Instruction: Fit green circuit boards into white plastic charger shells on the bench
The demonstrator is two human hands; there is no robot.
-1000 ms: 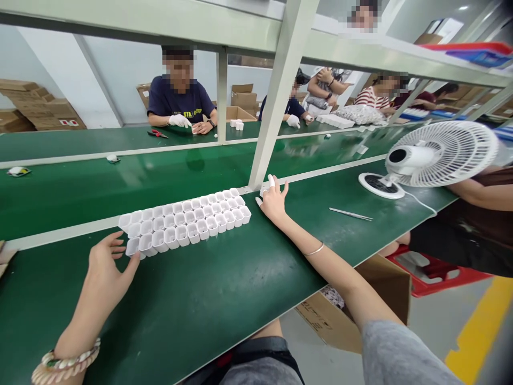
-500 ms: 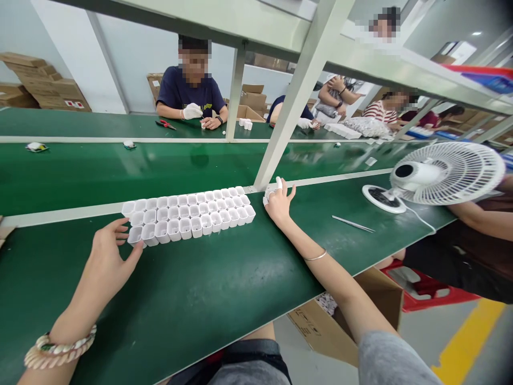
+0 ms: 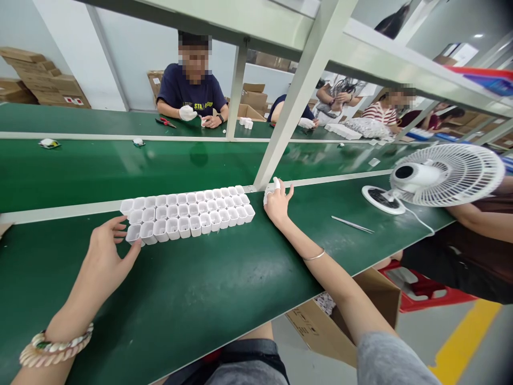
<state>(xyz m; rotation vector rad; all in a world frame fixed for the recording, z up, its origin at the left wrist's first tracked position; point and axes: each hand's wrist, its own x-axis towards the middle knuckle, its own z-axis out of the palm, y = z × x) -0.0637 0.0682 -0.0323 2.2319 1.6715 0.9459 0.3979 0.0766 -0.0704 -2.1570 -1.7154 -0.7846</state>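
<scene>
A block of several small white plastic cups (image 3: 188, 214), three rows deep, lies on the green bench (image 3: 200, 299) in front of me. My left hand (image 3: 105, 256) is open at the block's left end, its fingertips touching the corner cup. My right hand (image 3: 277, 202) rests at the block's right end beside a white upright post (image 3: 298, 91), fingers spread, with white finger cots on some fingertips. Neither hand grips anything.
A white desk fan (image 3: 441, 174) stands at the right, with metal tweezers (image 3: 352, 224) lying before it. Beyond a rail runs a green conveyor belt (image 3: 120, 171) carrying small items. A person in a dark shirt (image 3: 190, 93) and others work across it. A cardboard box (image 3: 352, 315) sits under the bench.
Both hands stay at the ends of the cup block. The view has tilted up slightly, and the small items on the belt have drifted to the right.
</scene>
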